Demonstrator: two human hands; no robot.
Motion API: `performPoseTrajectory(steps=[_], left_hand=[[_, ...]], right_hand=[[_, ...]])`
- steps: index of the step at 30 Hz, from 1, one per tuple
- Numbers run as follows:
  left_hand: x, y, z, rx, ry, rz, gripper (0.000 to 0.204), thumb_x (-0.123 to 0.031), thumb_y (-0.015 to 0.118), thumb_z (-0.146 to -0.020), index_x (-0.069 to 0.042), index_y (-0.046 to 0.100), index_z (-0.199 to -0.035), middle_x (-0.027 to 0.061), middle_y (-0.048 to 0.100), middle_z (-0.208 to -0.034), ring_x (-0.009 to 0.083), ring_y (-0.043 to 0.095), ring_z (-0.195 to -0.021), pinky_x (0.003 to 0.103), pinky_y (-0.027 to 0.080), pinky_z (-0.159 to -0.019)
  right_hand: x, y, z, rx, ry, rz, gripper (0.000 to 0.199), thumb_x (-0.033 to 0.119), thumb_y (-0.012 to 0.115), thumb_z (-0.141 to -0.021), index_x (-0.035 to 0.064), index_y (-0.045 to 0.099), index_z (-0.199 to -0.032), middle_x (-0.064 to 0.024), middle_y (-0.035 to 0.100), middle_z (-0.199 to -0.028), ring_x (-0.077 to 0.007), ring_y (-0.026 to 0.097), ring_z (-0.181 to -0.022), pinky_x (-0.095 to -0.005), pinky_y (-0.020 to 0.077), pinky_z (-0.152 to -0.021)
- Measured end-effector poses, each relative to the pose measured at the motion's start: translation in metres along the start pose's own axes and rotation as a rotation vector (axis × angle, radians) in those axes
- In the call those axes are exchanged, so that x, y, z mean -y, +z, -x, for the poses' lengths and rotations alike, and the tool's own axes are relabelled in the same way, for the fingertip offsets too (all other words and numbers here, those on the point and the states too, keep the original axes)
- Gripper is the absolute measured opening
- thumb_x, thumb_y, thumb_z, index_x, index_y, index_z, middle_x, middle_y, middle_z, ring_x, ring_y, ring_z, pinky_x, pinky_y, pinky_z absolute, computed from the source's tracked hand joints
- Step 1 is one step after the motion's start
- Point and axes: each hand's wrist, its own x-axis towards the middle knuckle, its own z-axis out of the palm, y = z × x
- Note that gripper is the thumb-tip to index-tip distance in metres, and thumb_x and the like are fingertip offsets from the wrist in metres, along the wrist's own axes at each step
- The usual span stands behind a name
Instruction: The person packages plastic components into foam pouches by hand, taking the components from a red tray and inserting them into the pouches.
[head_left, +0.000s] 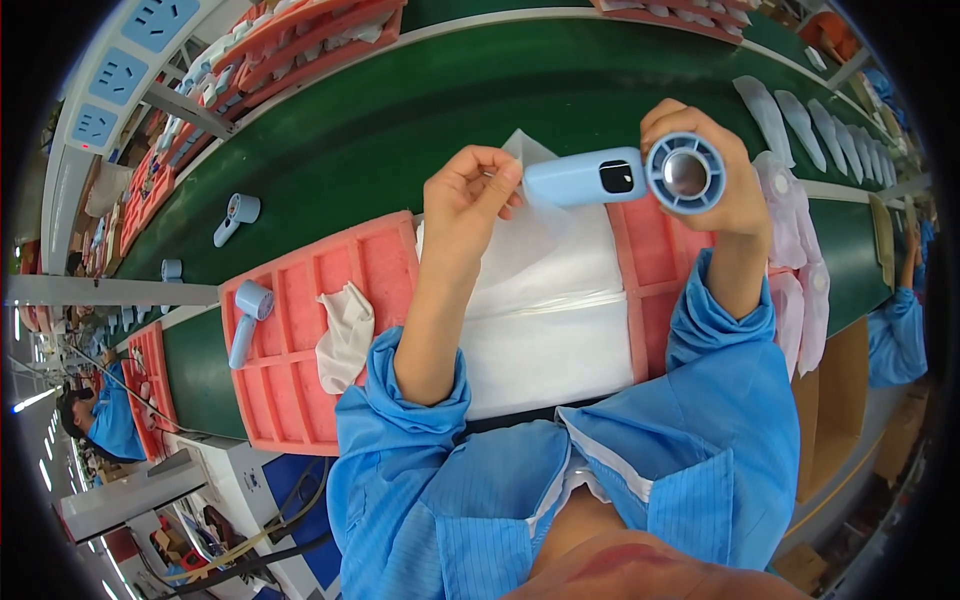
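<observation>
My right hand (738, 175) is closed around the round head of a light blue handheld fan (572, 176), which lies level with its handle to the left. A dark oval display and a finned ring with a silvery centre show on the fan. My left hand (460, 200) pinches the edge of a thin translucent bag (530, 148) at the handle's tip. Whether the tip is inside the bag I cannot make out. Below both hands lies a white stack of bags (545, 350). A crumpled whitish cloth (346, 338) rests on the left pink tray.
Pink divided trays (290, 405) flank the stack, the left one with another blue fan (248, 308). More fans (238, 215) lie on the green conveyor (400, 130). Bagged fans (790, 215) lie at right. A metal bar (120, 290) and socket panel (115, 75) stand left. Other people work nearby.
</observation>
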Motion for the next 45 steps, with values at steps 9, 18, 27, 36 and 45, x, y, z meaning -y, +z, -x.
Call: performPoseTrajectory(steps=[9,18,27,36,45], left_hand=[[-0.005,0.002,0.01,0.026,0.11,0.255,0.017,-0.019,0.058,-0.094,-0.004,0.055,-0.102,0.0033,0.062,-0.092,0.0105,0.057,-0.085,0.025,0.044,-0.075],[-0.025,-0.01,0.013,-0.127,0.286,-0.002,0.021,0.0,0.069,-0.083,-0.002,0.058,-0.101,-0.0019,0.054,-0.082,0.0065,0.051,-0.076,0.02,0.041,-0.071],[-0.01,0.002,0.013,-0.171,0.53,-0.233,0.011,0.001,0.072,-0.08,0.003,0.066,-0.089,0.0014,0.06,-0.076,0.0074,0.054,-0.07,0.02,0.042,-0.062],[0.001,0.051,0.043,-0.128,0.74,-0.67,0.023,0.008,0.071,-0.074,0.002,0.069,-0.096,0.0064,0.061,-0.079,0.0154,0.056,-0.065,0.022,0.043,-0.059],[-0.004,0.046,0.028,-0.05,0.634,-0.806,0.055,0.006,0.073,-0.067,-0.005,0.06,-0.119,0.0116,0.056,-0.104,0.0197,0.058,-0.086,0.027,0.046,-0.066]], right_hand=[[0.003,0.057,-0.008,-0.02,-0.122,0.229,0.053,0.002,0.081,-0.055,0.0065,0.062,-0.104,-0.0124,0.055,-0.102,-0.0252,0.059,-0.086,-0.0314,0.0486,-0.072],[-0.008,0.081,-0.007,-0.229,-0.321,0.376,0.055,-0.004,0.08,-0.06,0.0046,0.062,-0.112,-0.0148,0.051,-0.107,-0.0248,0.058,-0.089,-0.0277,0.0492,-0.068],[-0.021,0.1,-0.004,-0.266,-0.352,0.511,0.074,-0.004,0.079,-0.059,0.0038,0.055,-0.129,-0.0167,0.05,-0.113,-0.0271,0.057,-0.093,-0.03,0.0508,-0.07],[-0.026,0.097,-0.001,-0.314,-0.175,0.535,0.079,0.0,0.078,-0.061,0.0027,0.048,-0.134,-0.0157,0.05,-0.114,-0.0294,0.057,-0.093,-0.0308,0.0507,-0.071],[-0.029,0.101,0.003,-0.42,0.103,0.327,0.082,0.013,0.078,-0.066,0.0015,0.039,-0.137,-0.0156,0.049,-0.11,-0.0321,0.053,-0.101,-0.0356,0.0486,-0.082]])
